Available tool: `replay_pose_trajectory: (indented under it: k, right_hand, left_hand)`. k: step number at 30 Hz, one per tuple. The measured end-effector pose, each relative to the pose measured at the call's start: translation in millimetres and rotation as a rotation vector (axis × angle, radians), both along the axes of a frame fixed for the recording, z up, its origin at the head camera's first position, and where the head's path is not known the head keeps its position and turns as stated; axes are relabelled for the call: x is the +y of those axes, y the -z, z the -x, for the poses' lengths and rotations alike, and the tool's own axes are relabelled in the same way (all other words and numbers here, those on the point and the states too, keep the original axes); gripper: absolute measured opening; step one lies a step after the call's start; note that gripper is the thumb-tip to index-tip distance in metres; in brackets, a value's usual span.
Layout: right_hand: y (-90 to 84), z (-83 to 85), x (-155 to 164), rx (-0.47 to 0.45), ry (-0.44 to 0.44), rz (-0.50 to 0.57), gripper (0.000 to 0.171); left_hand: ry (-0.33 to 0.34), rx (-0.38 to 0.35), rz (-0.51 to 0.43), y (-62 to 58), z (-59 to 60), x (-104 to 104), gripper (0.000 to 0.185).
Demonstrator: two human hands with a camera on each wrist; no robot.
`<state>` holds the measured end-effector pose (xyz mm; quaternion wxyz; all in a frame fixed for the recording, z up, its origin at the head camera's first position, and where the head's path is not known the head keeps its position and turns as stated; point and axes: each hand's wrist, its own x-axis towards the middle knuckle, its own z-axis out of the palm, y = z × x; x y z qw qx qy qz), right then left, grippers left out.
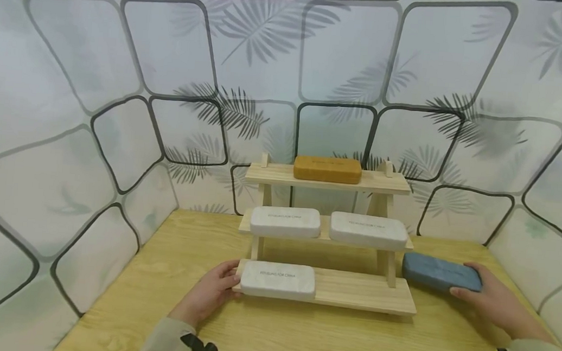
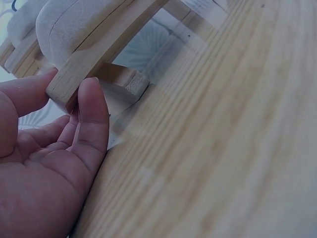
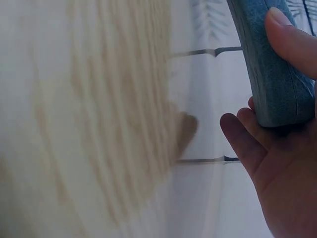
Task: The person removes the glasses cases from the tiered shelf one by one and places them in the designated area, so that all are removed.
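Only headcam: blue case (image 1: pixel 433 271) beside stand (image 1: pixel 358 289)

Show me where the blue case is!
In the head view, the blue case is on the right, held in the right grip, beside the wooden shelf.

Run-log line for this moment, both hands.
left hand: pinches bottom shelf | right hand: holds blue case | rack: orange case top, white cases below

Five cases (image 1: pixel 436 270), one three-tier stand (image 1: pixel 358 289)
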<state>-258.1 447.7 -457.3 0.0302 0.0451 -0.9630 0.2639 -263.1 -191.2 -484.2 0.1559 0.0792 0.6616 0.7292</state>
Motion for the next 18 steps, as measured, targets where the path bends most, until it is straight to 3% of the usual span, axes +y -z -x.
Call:
replay_pose_trajectory:
  k: [12,18]
  right_hand:
    - [3.1,17.6,-3.6,-0.018,-0.030,0.008,0.094]
    - [5.1,24.3,1.0,-0.072,-0.027,0.023,0.103]
  left_hand:
    - [0.003,0.000,0.009,0.7,0.1,-1.4,0.061]
    - [-0.001,-0.009,0.018,-0.7,1.0,-0.7,0.062]
